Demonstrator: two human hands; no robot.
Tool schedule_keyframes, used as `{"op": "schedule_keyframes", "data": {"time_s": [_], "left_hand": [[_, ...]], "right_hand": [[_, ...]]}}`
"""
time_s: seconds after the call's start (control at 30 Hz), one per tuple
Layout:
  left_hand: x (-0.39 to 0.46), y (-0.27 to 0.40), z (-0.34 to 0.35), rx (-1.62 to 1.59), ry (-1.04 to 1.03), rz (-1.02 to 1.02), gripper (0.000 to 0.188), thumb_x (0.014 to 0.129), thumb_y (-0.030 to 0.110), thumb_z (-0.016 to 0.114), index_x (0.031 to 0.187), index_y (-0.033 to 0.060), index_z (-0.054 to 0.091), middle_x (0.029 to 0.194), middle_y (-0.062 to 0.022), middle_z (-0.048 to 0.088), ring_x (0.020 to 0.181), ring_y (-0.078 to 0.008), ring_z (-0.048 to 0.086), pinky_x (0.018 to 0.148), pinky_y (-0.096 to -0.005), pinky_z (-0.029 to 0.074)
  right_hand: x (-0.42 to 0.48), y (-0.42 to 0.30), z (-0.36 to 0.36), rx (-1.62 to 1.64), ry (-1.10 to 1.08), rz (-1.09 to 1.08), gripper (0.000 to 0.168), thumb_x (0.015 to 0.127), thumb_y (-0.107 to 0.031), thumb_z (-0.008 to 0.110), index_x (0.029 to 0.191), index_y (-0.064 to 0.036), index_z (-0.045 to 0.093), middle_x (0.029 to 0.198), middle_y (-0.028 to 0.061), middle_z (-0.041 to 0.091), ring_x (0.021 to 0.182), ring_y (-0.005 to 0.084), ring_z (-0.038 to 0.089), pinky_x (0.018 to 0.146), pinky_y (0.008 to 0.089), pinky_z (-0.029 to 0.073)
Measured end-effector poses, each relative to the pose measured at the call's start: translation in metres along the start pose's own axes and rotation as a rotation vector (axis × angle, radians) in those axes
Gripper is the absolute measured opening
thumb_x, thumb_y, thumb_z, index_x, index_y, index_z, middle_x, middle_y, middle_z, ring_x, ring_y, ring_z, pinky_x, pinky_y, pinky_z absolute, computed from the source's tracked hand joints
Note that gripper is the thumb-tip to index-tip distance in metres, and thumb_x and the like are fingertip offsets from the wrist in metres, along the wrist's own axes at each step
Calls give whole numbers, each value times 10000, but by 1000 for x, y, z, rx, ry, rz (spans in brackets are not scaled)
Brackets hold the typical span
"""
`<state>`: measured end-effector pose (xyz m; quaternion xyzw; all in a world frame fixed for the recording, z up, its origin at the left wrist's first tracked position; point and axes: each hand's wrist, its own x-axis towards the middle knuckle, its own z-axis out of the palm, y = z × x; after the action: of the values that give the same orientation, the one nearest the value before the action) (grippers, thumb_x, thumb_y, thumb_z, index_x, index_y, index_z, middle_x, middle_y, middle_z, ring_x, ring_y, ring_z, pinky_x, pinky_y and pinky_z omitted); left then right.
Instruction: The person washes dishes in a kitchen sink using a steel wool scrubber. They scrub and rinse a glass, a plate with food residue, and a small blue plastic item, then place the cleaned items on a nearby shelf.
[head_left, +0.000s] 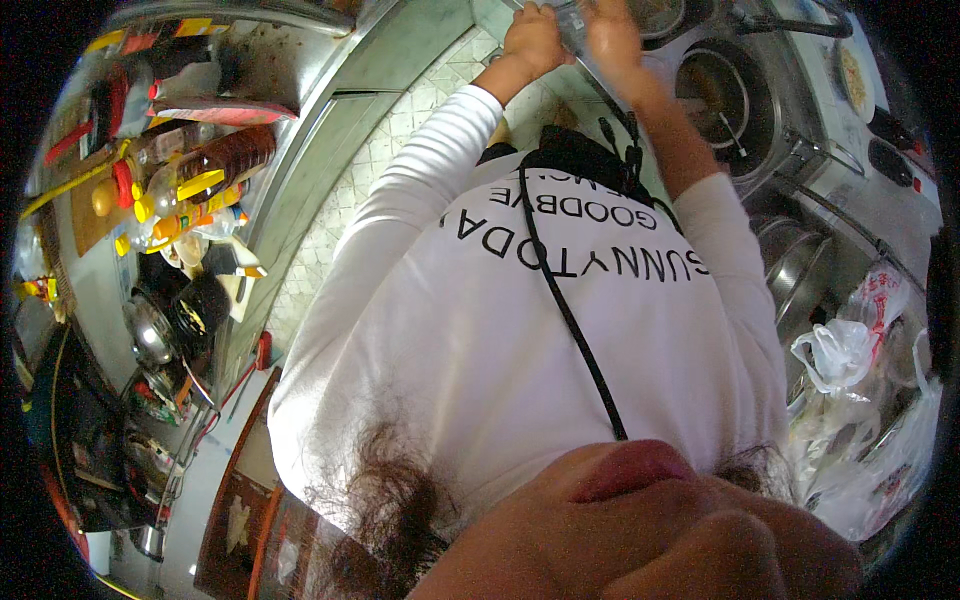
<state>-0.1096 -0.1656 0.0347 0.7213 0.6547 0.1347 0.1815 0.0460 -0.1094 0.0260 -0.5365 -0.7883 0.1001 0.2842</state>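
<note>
My left hand (534, 39) is at the top of the view with its fingers curled in, beside the metal counter edge. Close to its right is my right hand (611, 41), blurred and cut off by the top of the picture. A clear, shiny thing (571, 24), perhaps plastic, shows between the two hands. Whether either hand grips it cannot be made out. To the right of my right forearm lies a round dark metal basin (716, 105) with a light-coloured rod-like thing inside. A second round vessel or basin (660, 16) is partly visible above it.
On the left counter are oil bottles (217, 161), a metal pan or bowl (150, 330) and several packets. Plastic bags (836, 352) and a round metal vessel (799, 259) crowd the right. A plate of food (853, 79) stands farther right. Tiled floor (352, 202) shows beside me.
</note>
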Motion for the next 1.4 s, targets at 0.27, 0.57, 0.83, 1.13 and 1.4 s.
{"op": "schedule_keyframes", "data": {"time_s": [0.27, 0.57, 0.83, 1.13, 1.4], "left_hand": [[1, 18, -25, -29, -26, -137, 723, 773, 473, 806, 1257, -35, 631, 1284, -264, 617, 1217, -419, 580, 1046, -455, 489], [11, 0, -7, -36, -93, -167, 890, 734, 494, 847, 1385, -34, 548, 1339, -308, 586, 1280, -440, 582, 1056, -476, 514], [20, -9, 11, -126, -14, -106, 731, 801, 464, 771, 1246, -95, 617, 1251, -345, 643, 1166, -462, 631, 1018, -474, 512], [25, -18, 22, -143, -21, -160, 945, 745, 583, 796, 1343, -105, 549, 1349, -333, 592, 1219, -441, 617, 1015, -446, 523], [20, -6, 7, -11, -103, -80, 969, 674, 504, 870, 1358, -103, 549, 1358, -335, 587, 1268, -428, 587, 1063, -441, 488]], "right_hand": [[-3, -15, -29, -227, -40, -290, 354, 837, -76, 638, 1173, 32, 663, 1140, 169, 632, 1065, 379, 594, 845, 502, 529], [-9, -17, -31, -251, -14, -275, 531, 833, -108, 603, 1347, 22, 600, 1175, 198, 607, 1119, 391, 575, 925, 465, 521], [-6, 26, 0, -205, 9, -184, 427, 874, -120, 609, 1282, 8, 622, 1189, 166, 617, 1090, 375, 589, 895, 496, 528], [-26, -10, -11, -250, -119, -295, 441, 838, -133, 640, 1245, 39, 638, 1259, 241, 598, 1199, 418, 565, 974, 489, 501], [-27, 1, -2, -179, -82, -150, 484, 853, -186, 633, 1290, 22, 617, 1209, 212, 609, 1109, 395, 578, 923, 514, 503]]}}
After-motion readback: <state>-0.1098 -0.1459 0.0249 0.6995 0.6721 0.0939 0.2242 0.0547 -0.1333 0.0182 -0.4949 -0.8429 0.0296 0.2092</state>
